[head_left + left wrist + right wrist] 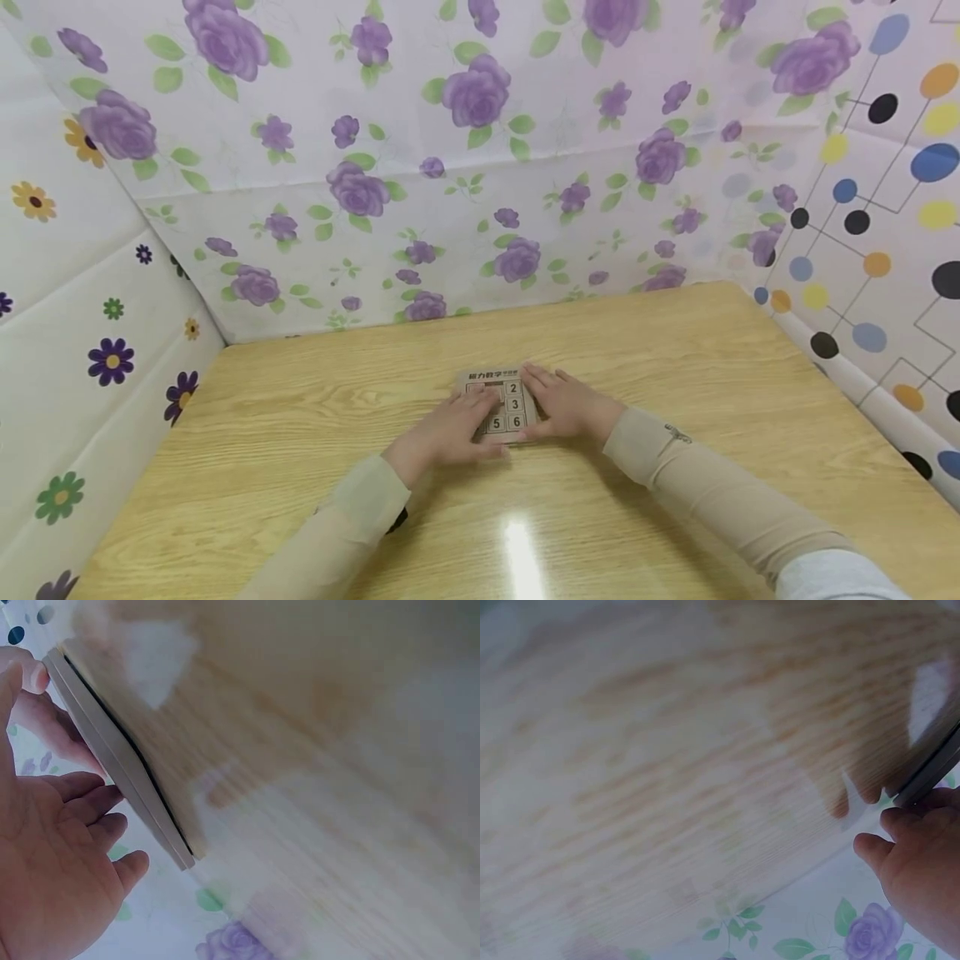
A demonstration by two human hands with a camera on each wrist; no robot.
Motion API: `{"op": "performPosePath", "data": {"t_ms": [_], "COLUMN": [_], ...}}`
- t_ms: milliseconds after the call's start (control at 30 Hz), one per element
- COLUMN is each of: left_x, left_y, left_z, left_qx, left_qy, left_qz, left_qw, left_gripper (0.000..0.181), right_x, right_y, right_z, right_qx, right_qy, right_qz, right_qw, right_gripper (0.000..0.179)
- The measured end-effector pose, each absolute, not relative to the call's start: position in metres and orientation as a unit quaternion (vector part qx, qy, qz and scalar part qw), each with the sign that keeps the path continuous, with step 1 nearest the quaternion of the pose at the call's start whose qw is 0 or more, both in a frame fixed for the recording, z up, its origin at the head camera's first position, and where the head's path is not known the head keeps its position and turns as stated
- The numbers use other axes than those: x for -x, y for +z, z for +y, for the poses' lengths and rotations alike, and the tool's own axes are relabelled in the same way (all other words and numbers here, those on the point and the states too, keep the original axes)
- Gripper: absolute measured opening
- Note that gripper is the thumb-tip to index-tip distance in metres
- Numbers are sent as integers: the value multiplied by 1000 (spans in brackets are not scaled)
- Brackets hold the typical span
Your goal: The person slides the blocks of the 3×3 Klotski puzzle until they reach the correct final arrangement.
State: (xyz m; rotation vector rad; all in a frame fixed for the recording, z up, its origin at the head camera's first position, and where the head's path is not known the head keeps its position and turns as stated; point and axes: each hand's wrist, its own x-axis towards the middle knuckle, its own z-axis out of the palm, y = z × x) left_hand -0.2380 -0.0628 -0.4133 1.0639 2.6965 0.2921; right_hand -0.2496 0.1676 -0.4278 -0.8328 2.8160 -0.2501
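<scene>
The puzzle board (483, 374) lies flat on the wooden table (300, 392), in between the person's two hands. The left hand (452, 429) reaches over its left part. Its fingers are loose and held out, not curled around anything, and the thumb sticks out by the near edge. The right hand (570, 406) rests at the right side, its fingers near the far corner and its thumb spread well apart at the near corner. How hard either hand presses, one cannot tell.

Blocks with 2 (513, 388), 3 (514, 404), 5 (497, 423) and 6 (517, 422) can be read. The left hand hides some of the others. A dark gap (494, 384) shows in the top row, next to the 2.

The step looks like sliding blocks. To do it well, the right hand should be the helper — it holds the board steady so it does not skid on the shiny table. The left hand should push with just one or two fingertips, softly and straight, because a crooked push could make a block stick. Only a block beside the gap has room to go. Lifting the other fingers would help too — then the person could see every number.
</scene>
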Motion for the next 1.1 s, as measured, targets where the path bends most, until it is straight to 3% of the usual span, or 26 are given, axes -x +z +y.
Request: {"op": "performPosePath", "data": {"t_ms": [567, 767, 1000, 1100], "left_x": [220, 222, 235, 240], "left_y": [-411, -410, -401, -400], "left_z": [-68, -70, -69, -67], "left_qx": [-369, -372, -380, -381], "left_qy": [106, 126, 117, 115], "left_qz": [915, 913, 915, 914], "left_qw": [123, 115, 71, 80], "left_gripper": [87, 87, 90, 91], "right_x": [250, 250, 249, 249], "right_y": [-432, -431, -429, -428], "right_z": [168, 168, 167, 167], "right_qx": [273, 276, 280, 281], "right_qy": [-90, -84, -81, -83], "right_qz": [953, 953, 952, 951], "right_qw": [91, 94, 92, 95], "right_gripper": [107, 107, 104, 103]}}
